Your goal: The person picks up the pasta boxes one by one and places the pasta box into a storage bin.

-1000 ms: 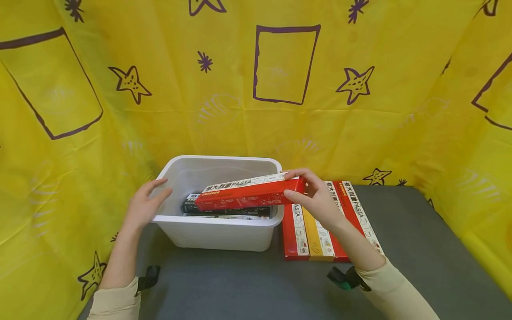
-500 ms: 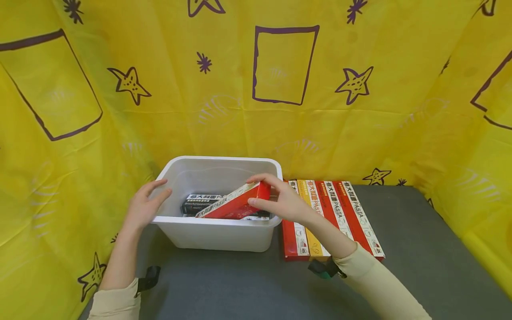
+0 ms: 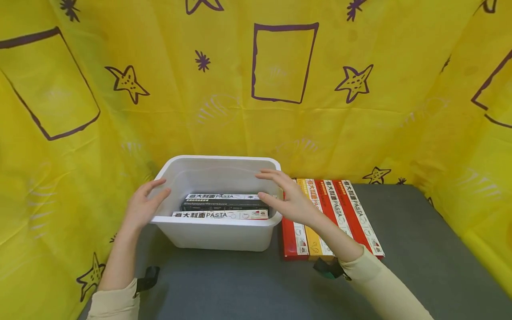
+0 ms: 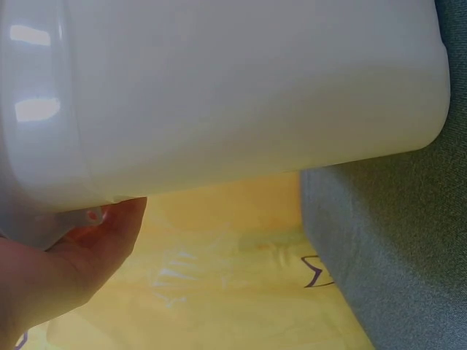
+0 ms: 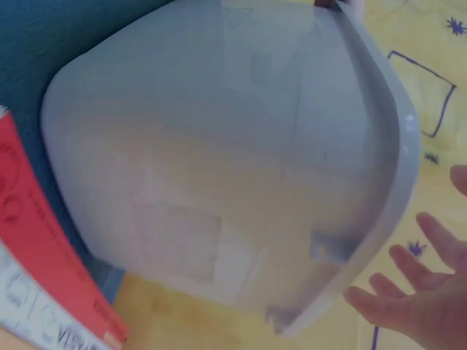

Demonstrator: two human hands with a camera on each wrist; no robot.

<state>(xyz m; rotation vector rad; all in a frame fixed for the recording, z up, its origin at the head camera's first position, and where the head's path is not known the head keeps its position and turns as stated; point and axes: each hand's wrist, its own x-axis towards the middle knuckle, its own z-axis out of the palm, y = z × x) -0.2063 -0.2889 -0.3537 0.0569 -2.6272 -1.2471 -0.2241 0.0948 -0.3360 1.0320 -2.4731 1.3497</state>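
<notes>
A white plastic bin [image 3: 212,234] stands on the grey surface. Inside lie a black pasta box [image 3: 224,204] and, along the front wall, a pasta box [image 3: 220,215] showing only its white printed side. My left hand [image 3: 146,204] holds the bin's left rim; in the left wrist view its fingers reach under the rim's edge. Over the bin's right rim, my right hand [image 3: 290,198] is empty, its fingers spread and slightly bent. In the right wrist view, the fingers of that hand [image 5: 423,292] show beside the rim, apart from any box.
Right of the bin, several red and yellow pasta boxes [image 3: 350,213] lie side by side, partly covered by the right forearm. Yellow patterned cloth [image 3: 224,129] hangs behind and at both sides. The grey surface [image 3: 224,284] extends in front of the bin.
My right hand has moved left and lowered the red pasta box into the bin, then let it go and opened its fingers. The left hand has stayed at the rim.
</notes>
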